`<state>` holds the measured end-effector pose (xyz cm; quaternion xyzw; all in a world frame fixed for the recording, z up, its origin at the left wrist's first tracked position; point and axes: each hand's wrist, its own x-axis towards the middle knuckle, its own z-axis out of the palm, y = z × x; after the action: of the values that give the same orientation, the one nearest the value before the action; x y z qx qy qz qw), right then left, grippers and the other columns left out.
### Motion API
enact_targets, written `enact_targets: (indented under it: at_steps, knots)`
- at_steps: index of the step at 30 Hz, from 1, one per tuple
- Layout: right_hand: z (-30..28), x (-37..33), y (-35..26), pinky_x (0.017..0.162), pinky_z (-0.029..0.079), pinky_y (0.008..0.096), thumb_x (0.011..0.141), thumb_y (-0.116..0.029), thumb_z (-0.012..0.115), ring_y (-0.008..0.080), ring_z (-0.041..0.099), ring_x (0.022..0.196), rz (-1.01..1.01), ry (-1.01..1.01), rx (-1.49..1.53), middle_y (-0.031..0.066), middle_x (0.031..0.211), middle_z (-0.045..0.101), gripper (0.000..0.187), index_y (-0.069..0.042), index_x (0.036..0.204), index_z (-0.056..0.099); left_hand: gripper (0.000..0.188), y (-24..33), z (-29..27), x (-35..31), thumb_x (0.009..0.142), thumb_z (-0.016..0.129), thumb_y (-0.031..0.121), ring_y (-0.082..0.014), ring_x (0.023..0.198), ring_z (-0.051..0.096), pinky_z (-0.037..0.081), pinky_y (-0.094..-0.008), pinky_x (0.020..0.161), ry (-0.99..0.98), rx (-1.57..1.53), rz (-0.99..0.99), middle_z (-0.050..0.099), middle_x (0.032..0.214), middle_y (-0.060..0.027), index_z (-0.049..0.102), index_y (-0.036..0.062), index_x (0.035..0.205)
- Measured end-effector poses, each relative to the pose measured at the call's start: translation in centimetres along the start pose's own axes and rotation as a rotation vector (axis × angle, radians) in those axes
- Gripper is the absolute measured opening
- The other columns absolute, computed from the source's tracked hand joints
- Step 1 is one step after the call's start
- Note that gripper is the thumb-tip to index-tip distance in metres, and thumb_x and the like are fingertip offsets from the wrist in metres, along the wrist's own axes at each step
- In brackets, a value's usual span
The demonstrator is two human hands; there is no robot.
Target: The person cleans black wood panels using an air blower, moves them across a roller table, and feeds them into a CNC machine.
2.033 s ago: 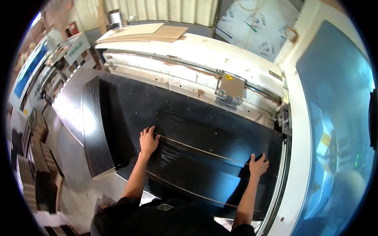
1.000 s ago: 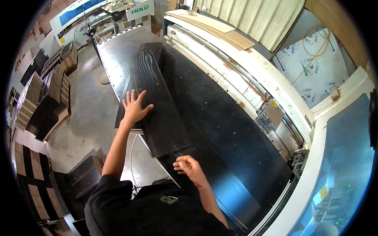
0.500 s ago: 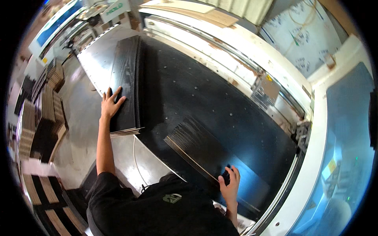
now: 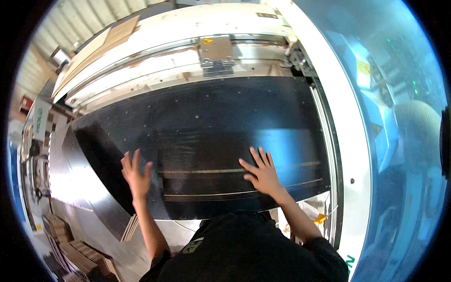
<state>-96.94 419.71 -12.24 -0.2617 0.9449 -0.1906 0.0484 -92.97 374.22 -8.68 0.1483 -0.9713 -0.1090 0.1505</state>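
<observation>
Dark, thin rectangular boards (image 4: 206, 152) lie lengthwise on the black machine bed (image 4: 197, 101), with two pale edges running along their near side. My right hand (image 4: 264, 176) is over these boards with its fingers spread, palm down; whether it presses on them cannot be told. My left hand (image 4: 136, 175) is open, fingers spread and holding nothing, just beyond the boards' left end. To its left a stack of similar black boards (image 4: 112, 217) sits slantwise, its pale layered ends showing at the near corner.
Behind the bed runs a white machine beam with a rail and a metal carriage (image 4: 217, 52). A white frame (image 4: 345, 141) and a blue translucent cover (image 4: 399, 197) stand on the right. Stacked brown-edged boards (image 4: 77, 254) stand at lower left, below a metal table (image 4: 61, 181).
My view has turned right. My left hand has come off the board stack and over the bed. My right hand has spread its fingers. A second pale edge now shows on the bed.
</observation>
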Motion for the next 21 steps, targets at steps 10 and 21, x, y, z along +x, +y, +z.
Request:
enact_targets:
  at_steps: [10, 21]
  knots:
    - [-0.8, 15.2, 15.3, 0.118, 0.02, 0.0589, 0.09, -0.047, 0.066, 0.0359, 0.03, 0.146, 0.213, 0.373, -0.063, 0.0077, 0.155, 0.041, 0.047, -0.035, 0.135, 0.061, 0.074, 11.0, 14.8, 14.3, 0.085, 0.072, 0.05, -0.0372, 0.153, 0.011, 0.01, -0.0614, 0.119, -0.336, -0.178, 0.351, 0.013, 0.165, -0.0181, 0.043, 0.0338, 0.151]
    - [-2.0, 17.9, 23.1, 0.118, 0.024, 0.0563, 0.079, -0.059, 0.07, 0.0315, 0.042, 0.14, 0.283, 0.533, -0.197, 0.0042, 0.145, 0.055, 0.056, -0.029, 0.127, 0.069, 0.064, 15.8, 18.0, 17.4, 0.071, 0.085, 0.038, -0.0338, 0.148, 0.029, 0.015, -0.0593, 0.119, -0.19, -0.301, 0.331, 0.033, 0.156, -0.0256, 0.067, 0.0257, 0.131]
